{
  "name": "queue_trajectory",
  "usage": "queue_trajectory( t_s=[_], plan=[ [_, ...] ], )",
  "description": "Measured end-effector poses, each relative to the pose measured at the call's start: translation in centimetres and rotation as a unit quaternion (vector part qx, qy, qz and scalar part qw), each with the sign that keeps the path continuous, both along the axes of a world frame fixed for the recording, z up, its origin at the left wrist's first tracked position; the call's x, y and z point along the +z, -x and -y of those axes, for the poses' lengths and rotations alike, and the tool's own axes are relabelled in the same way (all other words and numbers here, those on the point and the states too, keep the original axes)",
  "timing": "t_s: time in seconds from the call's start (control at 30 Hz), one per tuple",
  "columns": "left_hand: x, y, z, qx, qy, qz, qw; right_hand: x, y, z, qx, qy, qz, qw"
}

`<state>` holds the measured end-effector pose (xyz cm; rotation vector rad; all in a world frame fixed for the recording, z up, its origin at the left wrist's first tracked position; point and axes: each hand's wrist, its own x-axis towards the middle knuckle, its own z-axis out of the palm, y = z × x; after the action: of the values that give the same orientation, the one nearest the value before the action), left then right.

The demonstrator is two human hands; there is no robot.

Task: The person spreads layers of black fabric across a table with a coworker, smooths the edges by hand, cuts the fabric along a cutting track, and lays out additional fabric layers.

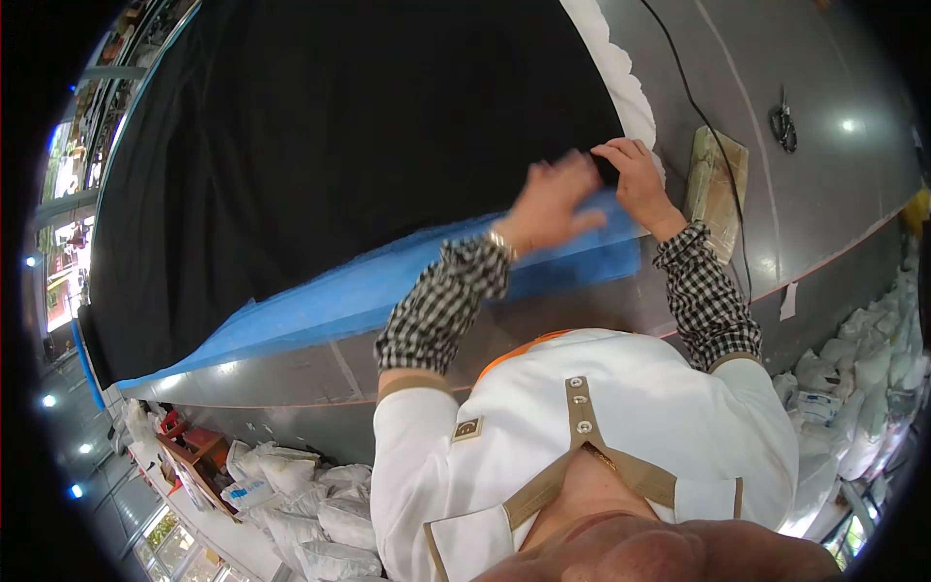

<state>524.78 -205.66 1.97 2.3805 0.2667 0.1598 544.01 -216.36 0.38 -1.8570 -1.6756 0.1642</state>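
Note:
A large black cloth (388, 107) lies spread over the table. Its near right corner meets my right hand (640, 184), whose bent fingers close on the cloth's edge. Just to the left, my left hand (553, 206) hovers over the near edge of the cloth, blurred by motion, with the thumb held away from the fingers and nothing seen in it. Blue sheeting (330, 308) shows from under the black cloth along the near side. White material with a wavy edge (630, 92) runs along the right side of the cloth.
On the grey table (824, 209), right of my right hand, lies a long tape-wrapped block (716, 184). A black cable (690, 87) crosses over it. Black-handled scissors (783, 126) lie farther right. White bags (310, 504) are piled on the floor behind me.

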Motion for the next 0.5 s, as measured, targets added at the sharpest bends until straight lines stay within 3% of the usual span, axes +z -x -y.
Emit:
queue_trajectory(
  t_s=[0.03, 0.13, 0.2, 0.23, 0.3, 0.5],
  plan=[
    [-0.1, 1.1, 1.3, -0.096, 0.133, 0.012, 0.986, 0.3, 0.1, -0.1, -0.002, 0.001, -0.007, 1.000],
    [2.8, 3.1, 1.6, -0.073, 0.281, 0.070, 0.954, 0.9, 0.3, -0.2, -0.008, 0.002, -0.018, 1.000],
    [1.4, 2.5, -0.9, 0.149, 0.190, 0.086, 0.967, 0.5, 0.5, 0.1, -0.011, 0.006, -0.022, 1.000],
    [0.3, 2.2, -3.1, 0.205, 0.004, 0.151, 0.967, 0.4, 0.4, 0.1, -0.011, 0.008, -0.021, 1.000],
    [-0.4, 2.1, -5.8, 0.286, -0.171, 0.062, 0.941, 0.1, 0.2, 0.0, -0.012, 0.010, -0.022, 1.000],
    [-1.9, 1.9, -7.6, 0.246, -0.243, 0.010, 0.938, 0.2, 0.5, 0.1, -0.019, 0.021, -0.039, 0.999]
  ],
)
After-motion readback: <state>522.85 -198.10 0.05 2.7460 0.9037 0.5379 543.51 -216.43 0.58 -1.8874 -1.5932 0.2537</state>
